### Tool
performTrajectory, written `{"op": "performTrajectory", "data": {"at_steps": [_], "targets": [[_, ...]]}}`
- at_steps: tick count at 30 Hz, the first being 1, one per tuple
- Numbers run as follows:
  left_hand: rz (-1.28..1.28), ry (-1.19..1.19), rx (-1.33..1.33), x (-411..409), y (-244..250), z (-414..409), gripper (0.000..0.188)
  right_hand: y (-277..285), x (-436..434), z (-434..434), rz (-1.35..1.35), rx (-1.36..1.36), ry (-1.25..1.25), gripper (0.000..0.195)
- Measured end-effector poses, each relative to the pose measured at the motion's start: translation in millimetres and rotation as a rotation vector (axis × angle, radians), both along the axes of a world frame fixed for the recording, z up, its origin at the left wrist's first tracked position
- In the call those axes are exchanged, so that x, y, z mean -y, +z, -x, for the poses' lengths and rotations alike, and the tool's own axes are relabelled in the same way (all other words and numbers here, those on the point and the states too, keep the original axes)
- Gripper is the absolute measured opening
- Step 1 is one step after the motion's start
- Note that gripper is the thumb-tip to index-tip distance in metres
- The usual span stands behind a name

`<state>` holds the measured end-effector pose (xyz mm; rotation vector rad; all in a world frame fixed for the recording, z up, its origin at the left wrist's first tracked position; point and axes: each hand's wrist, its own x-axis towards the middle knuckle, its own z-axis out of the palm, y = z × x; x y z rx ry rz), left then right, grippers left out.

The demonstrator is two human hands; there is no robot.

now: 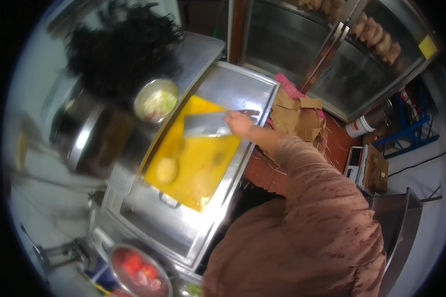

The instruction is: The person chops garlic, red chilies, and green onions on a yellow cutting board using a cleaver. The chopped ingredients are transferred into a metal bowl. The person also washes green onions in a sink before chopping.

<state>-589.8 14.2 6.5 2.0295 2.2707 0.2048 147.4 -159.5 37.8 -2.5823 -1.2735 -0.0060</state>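
Observation:
A large cleaver (207, 124) is in my right hand (239, 123), its broad metal blade lying over the upper part of a yellow cutting board (193, 156). My fingers close round it where the blade meets the handle. Lower on the board rests a round pale-yellow item (167, 170), perhaps a peeled potato. Past the board's upper left edge stands a metal bowl (156, 100) with cut pale and green food in it. The board lies slanted on a stainless steel worktop (241, 87). My left hand is out of view.
A metal bowl of tomatoes (139, 271) stands at the lower left. A large metal pot (93, 137) and a dark, bushy mass (122, 52) are at the left. Flattened cardboard (295, 117) lies beside the worktop, near a glass-doored cabinet (282, 41) holding what looks like poultry.

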Motion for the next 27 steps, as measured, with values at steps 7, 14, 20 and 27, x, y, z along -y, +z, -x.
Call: {"op": "performTrajectory", "data": {"at_steps": [7,14,20,27], "targets": [[-0.283,-0.379,0.169,-44,124,-210,0.03,-50,-38,-67,0.202,-0.168,0.105,0.034],[-0.171,-0.885,0.487,-79,129,-407,0.026,-41,-45,-63,0.116,-0.488,0.082,0.027],[-0.063,-1.399,0.669,-3,54,-554,0.027,-69,2,-48,-0.159,-0.803,-0.053,0.036],[-0.037,-1.381,0.461,12,5,-561,0.041,45,111,-32,-0.295,-1.317,-0.345,0.057]]}}
